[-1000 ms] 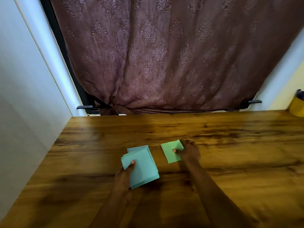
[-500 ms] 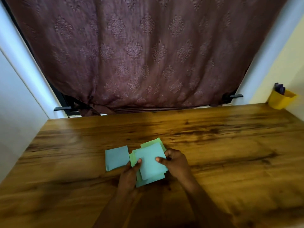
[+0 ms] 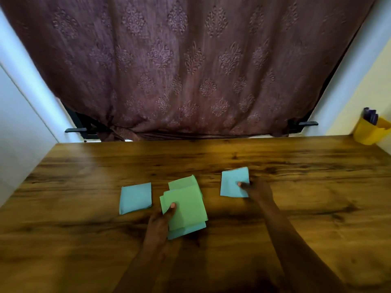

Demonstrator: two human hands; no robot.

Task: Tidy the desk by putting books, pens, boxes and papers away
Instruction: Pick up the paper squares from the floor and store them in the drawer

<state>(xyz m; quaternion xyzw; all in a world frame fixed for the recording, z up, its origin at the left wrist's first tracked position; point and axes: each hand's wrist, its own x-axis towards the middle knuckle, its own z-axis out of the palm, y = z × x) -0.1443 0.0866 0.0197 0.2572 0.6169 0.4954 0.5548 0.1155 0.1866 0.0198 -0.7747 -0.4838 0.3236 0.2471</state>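
The left hand (image 3: 160, 220) grips a stack (image 3: 186, 204) of green sheets with a blue one at the bottom. Its thumb presses on top near the stack's left edge, and the other fingers are underneath and hidden. The right hand (image 3: 257, 190) pinches a blue sheet (image 3: 232, 181) at its right edge, thumb on top and fingers behind the paper. Whether that sheet rests on the counter (image 3: 306, 208) or is lifted off it, I cannot tell.

A loose sheet (image 3: 135, 197), also blue, lies flat on the counter just left of the stack, apart from both hands. The stack is over the counter's near middle, its sheets unevenly fanned, and the number of sheets is unclear.

Both forearms are dark and blurred, and they run off the bottom edge. At the far right corner stands a yellow cup (image 3: 368, 134) holding dark pens (image 3: 370, 116) — the frame cuts it off in part. A brown curtain (image 3: 190, 70) hangs behind the counter
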